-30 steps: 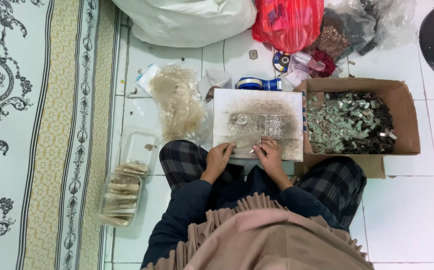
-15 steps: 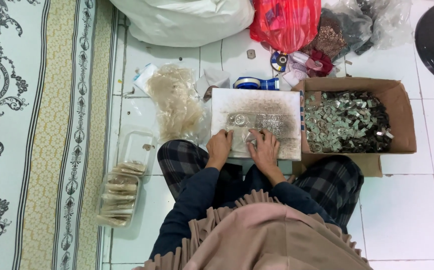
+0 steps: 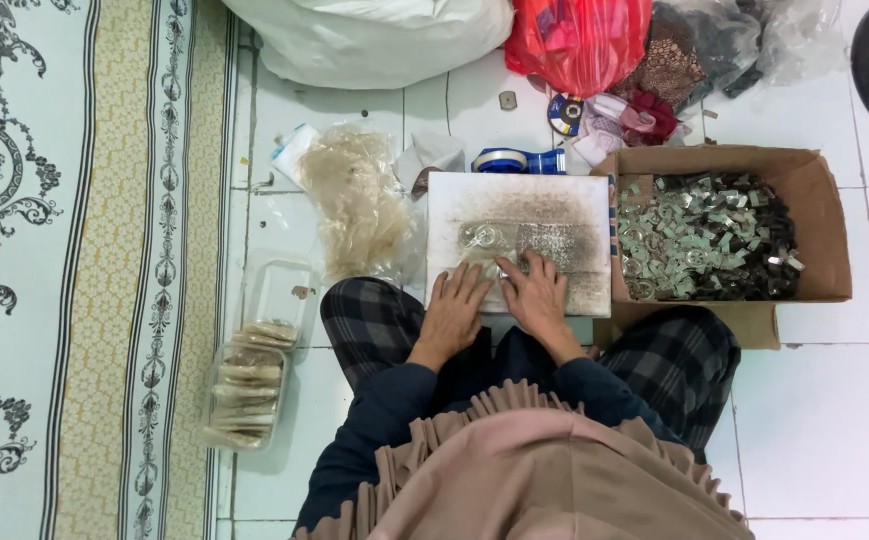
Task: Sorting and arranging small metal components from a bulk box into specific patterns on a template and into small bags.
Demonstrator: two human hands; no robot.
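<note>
both hands — left hand (image 3: 452, 307), right hand (image 3: 537, 297) — pressed flat, fingers spread, on a clear packet (image 3: 495, 262) on the white board (image 3: 520, 205) — sealing step, seemingly; next likely needs lifting it clear

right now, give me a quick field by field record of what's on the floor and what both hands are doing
setting: white tiled floor, patterned rug alongside
work surface: stained white board resting on the lap
left hand: flat on the board's near edge, fingers spread
right hand: pressing on a small clear packet
cardboard box: open, full of small silvery pieces
clear trays: hold stacked tan packets
bag of pale fibres: beside the board
other: white sack, red bag, tape roll
</note>
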